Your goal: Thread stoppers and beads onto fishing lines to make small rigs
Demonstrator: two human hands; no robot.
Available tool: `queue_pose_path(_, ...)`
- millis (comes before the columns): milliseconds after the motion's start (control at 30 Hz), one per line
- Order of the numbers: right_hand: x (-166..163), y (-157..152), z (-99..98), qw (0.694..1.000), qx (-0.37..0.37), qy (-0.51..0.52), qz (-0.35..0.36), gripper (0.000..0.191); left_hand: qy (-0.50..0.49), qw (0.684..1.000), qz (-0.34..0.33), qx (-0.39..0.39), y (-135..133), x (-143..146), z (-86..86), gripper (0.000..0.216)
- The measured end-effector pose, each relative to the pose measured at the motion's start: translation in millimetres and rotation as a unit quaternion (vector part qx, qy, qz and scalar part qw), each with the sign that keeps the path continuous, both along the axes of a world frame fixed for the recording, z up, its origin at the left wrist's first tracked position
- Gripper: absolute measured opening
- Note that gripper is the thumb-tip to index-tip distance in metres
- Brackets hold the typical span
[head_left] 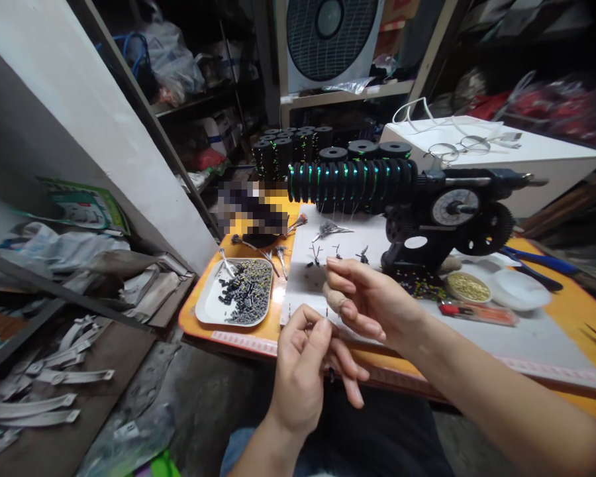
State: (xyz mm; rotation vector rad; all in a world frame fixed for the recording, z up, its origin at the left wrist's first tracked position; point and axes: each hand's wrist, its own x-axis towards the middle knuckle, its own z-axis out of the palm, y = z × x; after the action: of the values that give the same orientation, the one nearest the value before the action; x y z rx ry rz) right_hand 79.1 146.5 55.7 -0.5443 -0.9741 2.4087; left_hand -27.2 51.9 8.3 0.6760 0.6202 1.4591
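My left hand (300, 374) is raised just over the table's front edge, thumb and forefinger pressed together and the other fingers loosely bent. What it pinches is too small to make out; a tiny dark-and-red piece (326, 312) shows at the fingertips, held or lying behind them. Close above it, my right hand (360, 298) has its fingers curled inward, the forefinger bent toward the hidden thumb. Whatever lies in that grip cannot be made out. Behind the hands, small dark wire-like pieces (316, 256) and a bundle of feathery strands (328, 230) lie on a white sheet (302, 285).
A black geared machine (454, 209) holds a ridged roll (352, 180) with green strands. Black rolls (273, 156) stand behind. Left is a white tray (206, 311) of small beads; right are a bowl of golden bits (468, 287), a cutter knife (479, 313) and blue-handled pliers (541, 260).
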Motion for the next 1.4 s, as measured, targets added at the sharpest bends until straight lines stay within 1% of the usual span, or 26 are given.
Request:
queue_pose_path(167, -0.2, -1.3, -0.5, 1.000, -0.004, -0.016, -0.019, 0.040, -0.051, 0.998, -0.027, -0.030, -12.0, -0.9, -6.4, 0.023)
queue_pose_path(367, 0.1, -0.4, -3.5, 0.999, 0.003, -0.025, -0.025, 0.039, -0.099, 0.992, -0.038, -0.072, -28.0, 0.2, -13.7, 0.024)
queue_pose_path(500, 0.6, -0.8, -3.4, 0.999, 0.008, -0.030, -0.027, 0.040, -0.130, 0.987, -0.056, -0.076, -34.5, 3.2, -19.4, 0.026)
queue_pose_path(567, 0.7, -1.1, -3.2, 0.999, 0.011, -0.033, -0.025, 0.040, -0.154, 0.985, -0.057, -0.057, -36.6, 7.0, -25.0, 0.025)
queue_pose_path(667, 0.8, -1.0, -3.4, 0.999, 0.015, -0.035, -0.024, 0.040, -0.187, 0.982, -0.032, -0.011, -40.3, 14.4, -34.4, 0.023)
queue_pose_path(733, 0.7, -0.9, -3.7, 0.999, 0.017, -0.036, -0.024, 0.040, -0.197, 0.980, -0.017, 0.006, -43.7, 18.0, -39.1, 0.024)
queue_pose_path(833, 0.5, -1.1, -4.1, 0.999, 0.017, -0.038, -0.021, 0.040, -0.206, 0.979, -0.010, -0.002, -49.2, 19.6, -43.2, 0.022)
queue_pose_path(900, 0.6, -1.4, -4.4, 0.999, 0.017, -0.039, -0.019, 0.040, -0.209, 0.978, -0.008, -0.020, -51.8, 18.8, -45.6, 0.021)
queue_pose_path(1033, 1.1, -1.4, -5.4, 0.999, 0.020, -0.040, -0.017, 0.040, -0.215, 0.975, -0.022, -0.045, -54.0, 16.5, -50.5, 0.024)
queue_pose_path(1233, 2.1, -0.8, -4.4, 0.999, 0.022, -0.036, -0.019, 0.040, -0.265, 0.963, -0.055, 0.018, -56.4, 17.2, -55.1, 0.028)
queue_pose_path(1333, 2.8, -0.5, -4.1, 0.999, 0.022, -0.034, -0.021, 0.039, -0.265, 0.962, -0.059, 0.018, -57.2, 17.1, -56.2, 0.030)
queue_pose_path(1400, 3.3, 0.0, -4.6, 0.999, 0.023, -0.033, -0.021, 0.040, -0.258, 0.964, -0.058, 0.018, -56.9, 14.3, -53.8, 0.029)
